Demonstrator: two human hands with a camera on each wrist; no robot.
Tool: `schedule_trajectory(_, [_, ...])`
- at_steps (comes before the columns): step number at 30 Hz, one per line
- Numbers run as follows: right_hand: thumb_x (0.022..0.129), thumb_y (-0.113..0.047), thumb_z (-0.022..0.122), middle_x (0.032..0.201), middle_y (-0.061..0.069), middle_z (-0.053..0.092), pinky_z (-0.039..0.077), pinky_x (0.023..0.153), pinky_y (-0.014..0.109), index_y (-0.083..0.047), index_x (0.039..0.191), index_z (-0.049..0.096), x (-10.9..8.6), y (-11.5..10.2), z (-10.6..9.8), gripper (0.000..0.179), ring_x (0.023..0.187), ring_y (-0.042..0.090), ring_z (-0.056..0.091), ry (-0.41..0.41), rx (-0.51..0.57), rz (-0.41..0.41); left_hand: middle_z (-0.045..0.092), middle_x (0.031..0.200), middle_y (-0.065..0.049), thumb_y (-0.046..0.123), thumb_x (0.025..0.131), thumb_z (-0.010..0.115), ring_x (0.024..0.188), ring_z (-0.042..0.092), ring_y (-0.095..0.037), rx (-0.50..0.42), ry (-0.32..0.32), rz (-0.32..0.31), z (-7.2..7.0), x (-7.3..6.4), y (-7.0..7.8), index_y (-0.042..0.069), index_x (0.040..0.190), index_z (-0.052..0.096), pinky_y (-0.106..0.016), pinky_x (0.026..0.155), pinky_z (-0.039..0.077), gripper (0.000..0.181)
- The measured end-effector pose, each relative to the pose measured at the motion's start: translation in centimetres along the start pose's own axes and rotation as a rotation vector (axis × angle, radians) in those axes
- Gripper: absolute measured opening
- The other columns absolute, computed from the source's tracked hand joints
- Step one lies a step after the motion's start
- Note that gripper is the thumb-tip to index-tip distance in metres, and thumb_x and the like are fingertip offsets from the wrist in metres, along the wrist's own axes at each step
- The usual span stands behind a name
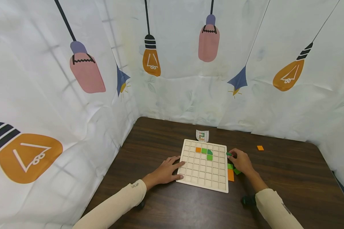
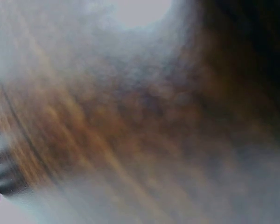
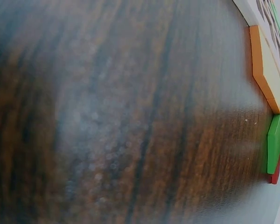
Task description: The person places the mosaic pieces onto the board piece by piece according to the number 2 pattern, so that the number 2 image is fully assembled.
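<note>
A pale gridded board lies on the table. Its upper part bears an orange square, two light green squares, one beside it and one lower, and a dark green rounded tile. My left hand has its fingers spread at the board's left edge, fingertips over the rim. At the right edge my right hand pinches a small dark green tile between thumb and fingers. Below that hand lie orange tiles and light green tiles, with a red tile partly hidden.
A small printed pattern card lies behind the board. One loose orange tile sits farther right on the dark wooden table. A curtain printed with lamps hangs along the back and left.
</note>
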State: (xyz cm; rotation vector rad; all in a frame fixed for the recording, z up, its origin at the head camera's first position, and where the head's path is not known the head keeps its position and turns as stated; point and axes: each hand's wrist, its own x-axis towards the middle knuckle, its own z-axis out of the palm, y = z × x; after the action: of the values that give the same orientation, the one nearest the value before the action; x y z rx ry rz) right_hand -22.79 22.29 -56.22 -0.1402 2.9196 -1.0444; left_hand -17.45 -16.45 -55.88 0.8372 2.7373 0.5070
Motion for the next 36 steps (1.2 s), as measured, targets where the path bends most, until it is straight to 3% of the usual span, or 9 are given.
schedule_trajectory(4, [0.098,-0.014,0.066,0.100,0.015,0.068,0.041,0.065,0.033,-0.004,0.107,0.066,-0.03,-0.02,-0.11,0.014,0.076,0.022,0.055,0.011,-0.009,-0.012,0.027,0.164,-0.009,0.057,0.098,0.057,0.148,0.029,-0.032,0.001,-0.001,0.002,-0.01,0.01,0.02,0.027,0.157,0.038,-0.059,0.114,0.031,0.069])
schedule_trajectory(10, [0.101,-0.016,0.062,0.114,0.026,0.066,0.048,0.051,0.032,-0.003,0.114,0.062,-0.14,-0.08,-0.44,0.018,0.053,0.016,0.059,0.023,0.085,-0.028,0.027,0.164,-0.010,0.057,0.098,0.056,0.149,0.029,-0.032,-0.003,-0.004,0.007,-0.03,0.03,0.04,0.027,0.157,0.038,-0.059,0.114,0.031,0.069])
schedule_trajectory(13, [0.102,-0.018,0.061,0.117,0.029,0.065,0.048,0.048,0.031,-0.004,0.115,0.061,-0.22,-0.21,-0.51,0.019,0.050,0.015,0.059,0.032,0.111,-0.042,0.027,0.164,-0.009,0.057,0.098,0.056,0.149,0.029,-0.032,-0.002,-0.004,0.008,-0.06,0.03,0.04,0.027,0.157,0.038,-0.059,0.115,0.031,0.069])
schedule_trajectory(22, [0.099,-0.013,0.065,0.103,0.022,0.068,0.048,0.047,0.028,-0.005,0.119,0.062,-0.46,-0.15,-0.29,0.022,0.048,0.013,0.056,0.054,0.093,-0.104,0.027,0.164,-0.010,0.057,0.098,0.057,0.148,0.029,-0.033,-0.007,-0.007,0.007,-0.09,-0.01,0.06,0.027,0.157,0.038,-0.060,0.114,0.031,0.069])
schedule_trajectory(27, [0.093,-0.008,0.071,0.094,0.015,0.067,0.047,0.049,0.027,-0.005,0.117,0.061,-0.44,0.00,-0.03,0.026,0.059,0.012,0.054,0.072,0.079,-0.165,0.026,0.165,-0.010,0.056,0.098,0.057,0.149,0.029,-0.034,-0.013,-0.007,0.007,-0.12,-0.02,0.06,0.026,0.157,0.038,-0.060,0.114,0.031,0.069])
schedule_trajectory(36, [0.092,-0.009,0.073,0.093,0.015,0.068,0.048,0.048,0.027,-0.005,0.114,0.061,-0.70,-0.50,0.15,0.025,0.055,0.012,0.053,0.021,0.177,-0.130,0.027,0.164,-0.011,0.055,0.098,0.057,0.148,0.030,-0.034,-0.011,0.000,0.019,-0.16,-0.05,0.04,0.025,0.157,0.039,-0.061,0.113,0.032,0.069])
